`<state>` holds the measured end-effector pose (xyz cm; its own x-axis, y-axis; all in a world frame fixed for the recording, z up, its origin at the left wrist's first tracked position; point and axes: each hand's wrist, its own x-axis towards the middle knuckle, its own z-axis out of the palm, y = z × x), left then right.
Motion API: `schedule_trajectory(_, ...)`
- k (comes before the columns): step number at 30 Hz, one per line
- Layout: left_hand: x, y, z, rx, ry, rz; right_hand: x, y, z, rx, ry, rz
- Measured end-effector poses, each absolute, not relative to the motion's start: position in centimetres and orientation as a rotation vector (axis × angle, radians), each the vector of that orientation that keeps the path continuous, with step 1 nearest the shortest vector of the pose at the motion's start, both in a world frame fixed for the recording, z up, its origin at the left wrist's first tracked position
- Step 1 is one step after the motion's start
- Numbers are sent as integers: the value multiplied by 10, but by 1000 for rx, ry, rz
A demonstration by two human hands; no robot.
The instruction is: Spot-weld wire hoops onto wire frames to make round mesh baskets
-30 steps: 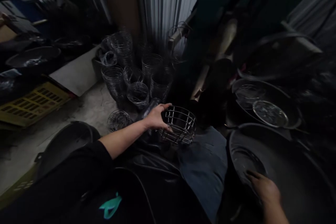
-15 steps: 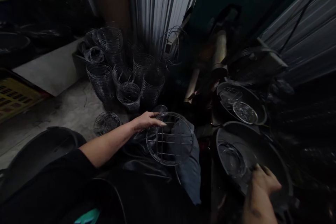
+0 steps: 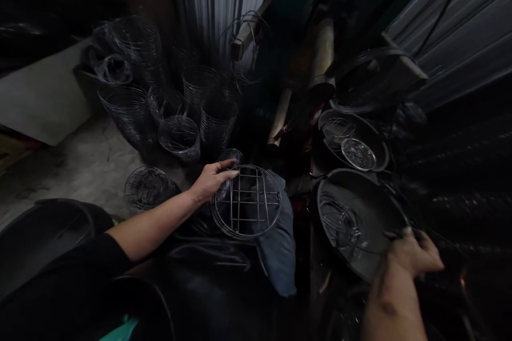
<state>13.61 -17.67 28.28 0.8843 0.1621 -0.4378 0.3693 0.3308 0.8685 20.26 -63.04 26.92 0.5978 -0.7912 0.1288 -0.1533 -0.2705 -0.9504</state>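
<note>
My left hand [image 3: 213,182] pinches the upper left rim of a round wire rack [image 3: 248,203], thumb and fingers closed on it. The rack has a ring edge with crossing wires and is held tilted over my blue-clad leg [image 3: 276,261]. My right hand [image 3: 414,253] is at the near right edge of a wide dark basin [image 3: 380,208], its fingers curled. A small dark piece shows at its fingertips, too dim to name. Inside the basin, toward its left side, lie loose wire pieces [image 3: 342,224].
Stacks of wire rings [image 3: 180,138] stand on the floor ahead to the left, with a low wire bundle [image 3: 148,186] nearer me. Behind the basin is a second pan [image 3: 380,152] containing a shiny round dish [image 3: 359,154]. A metal pipe [image 3: 324,53] slants beyond my knee.
My right hand has moved from over the basin's interior outward to its right edge. My left hand still holds the rack, now seen more squarely. The whole view has shifted.
</note>
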Motion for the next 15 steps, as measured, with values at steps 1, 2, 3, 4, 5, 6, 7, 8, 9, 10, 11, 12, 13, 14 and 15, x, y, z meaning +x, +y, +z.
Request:
schedule_trajectory(1,137,-178,283,1241,500,-134,204,-629,271,-1730,773,-841)
schedule_trajectory(2,137,-178,282,1244,502,-134,204,-628,272,-1694,764,-919)
schedule_trajectory(3,138,-179,281,1239,512,-136,205,-627,273,-1662,751,-975)
schedule_trajectory(4,138,-179,280,1222,528,-139,205,-626,273,-1634,735,-1006)
schedule_trajectory(5,139,-178,278,1196,544,-147,204,-625,273,-1611,722,-1021)
schedule_trajectory(6,139,-178,277,1172,557,-157,204,-624,273,-1592,710,-1022)
schedule_trajectory(7,140,-178,276,1156,566,-164,204,-624,273,-1576,701,-1017)
schedule_trajectory(8,140,-178,275,1149,572,-166,204,-625,273,-1561,695,-1005)
schedule_trajectory(9,141,-178,275,1145,576,-163,204,-626,272,-1547,691,-988)
schedule_trajectory(10,142,-179,275,1141,578,-162,205,-627,272,-1531,693,-977)
schedule_trajectory(11,143,-179,276,1135,581,-159,206,-630,272,-1513,699,-967)
schedule_trajectory(12,144,-180,277,1129,582,-159,206,-633,271,-1493,710,-958)
schedule_trajectory(13,145,-180,277,1127,583,-162,206,-637,271,-1473,724,-951)
schedule_trajectory(14,147,-181,278,1133,586,-167,206,-642,270,-1452,741,-946)
schedule_trajectory(15,148,-181,278,1145,592,-170,204,-647,270,-1433,759,-942)
